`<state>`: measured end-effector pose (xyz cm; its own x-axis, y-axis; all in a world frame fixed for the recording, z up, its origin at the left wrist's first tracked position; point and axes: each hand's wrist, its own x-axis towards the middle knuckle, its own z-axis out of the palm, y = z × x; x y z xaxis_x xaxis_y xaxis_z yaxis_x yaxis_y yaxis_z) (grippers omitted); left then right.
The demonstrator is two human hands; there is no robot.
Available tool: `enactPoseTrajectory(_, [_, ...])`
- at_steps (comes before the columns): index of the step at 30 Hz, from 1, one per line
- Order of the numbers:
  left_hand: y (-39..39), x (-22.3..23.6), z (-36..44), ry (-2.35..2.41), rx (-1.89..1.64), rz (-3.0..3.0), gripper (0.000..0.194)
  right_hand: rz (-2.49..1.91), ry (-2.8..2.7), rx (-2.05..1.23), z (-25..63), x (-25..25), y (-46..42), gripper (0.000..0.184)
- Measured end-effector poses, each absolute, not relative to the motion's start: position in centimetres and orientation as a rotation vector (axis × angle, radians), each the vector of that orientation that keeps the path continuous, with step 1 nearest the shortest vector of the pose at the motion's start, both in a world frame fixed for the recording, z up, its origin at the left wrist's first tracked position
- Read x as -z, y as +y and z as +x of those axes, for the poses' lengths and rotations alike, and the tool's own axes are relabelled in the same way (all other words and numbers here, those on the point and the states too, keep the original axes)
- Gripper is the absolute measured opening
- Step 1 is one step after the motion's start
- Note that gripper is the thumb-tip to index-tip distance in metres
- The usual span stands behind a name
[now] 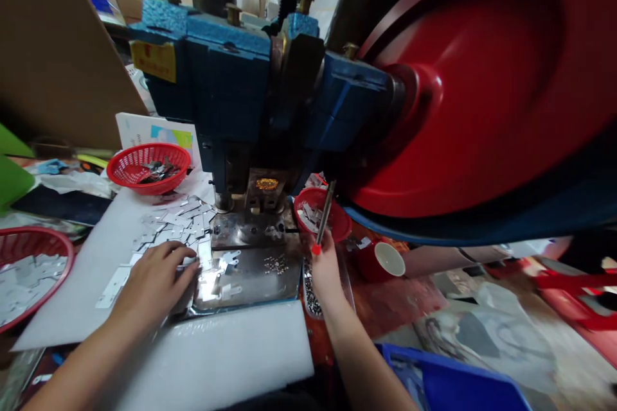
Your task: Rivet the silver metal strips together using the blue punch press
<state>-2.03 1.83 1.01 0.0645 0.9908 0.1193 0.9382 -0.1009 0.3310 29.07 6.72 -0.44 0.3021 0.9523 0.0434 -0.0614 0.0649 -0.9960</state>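
Note:
My left hand (157, 276) lies palm down at the left edge of the steel work plate (255, 292), its thumb and fingers apart. Beneath and beside its fingers are flat metal pieces (178, 225) from a loose spread; whether it touches one is hard to see. My right hand (326, 270) is closed around a slim metal rod with a red end (326, 215), held tilted above a clear tray of small metal parts (312, 295). A few flat pieces and a cluster of tiny metal parts (276, 264) lie on the work plate, in front of the press die (249, 229).
A blue press (226, 77) with a large red flywheel (482, 90) towers over the bench. Red baskets (148, 188) of metal pieces stand left and behind. A red cup (385, 260) and blue bin (463, 385) sit to the right. White foam (241, 347) covers the front.

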Motion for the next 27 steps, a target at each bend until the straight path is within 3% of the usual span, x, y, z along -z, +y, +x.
enactPoseTrajectory(7, [4.2, -0.6, -1.6, 1.969, -0.259, 2.291, 0.062, -1.348, -1.340, -0.951, 26.6, -0.4, 5.3, 0.033])
enactPoseTrajectory(13, [4.1, -0.3, -1.5, 1.944, -0.399, 2.204, 0.054, -1.502, -1.620, -0.730, 27.6, -0.3, 5.1, 0.020])
enactPoseTrajectory(18, [2.8, -1.2, -1.3, 1.958, -0.482, 1.734, 0.038, -1.484, -2.173, -0.552, 27.2, -0.1, 4.5, 0.013])
enactPoseTrajectory(23, [1.8, -2.3, -0.1, 1.716, -0.921, 1.186, 0.051, -1.516, -2.440, -0.446, 26.6, -0.5, 3.7, 0.011])
enactPoseTrajectory(27, [1.5, -2.9, 1.6, 1.437, -1.024, 0.745, 0.061, -1.513, -2.438, -0.429, 25.8, -1.0, 3.8, 0.012])
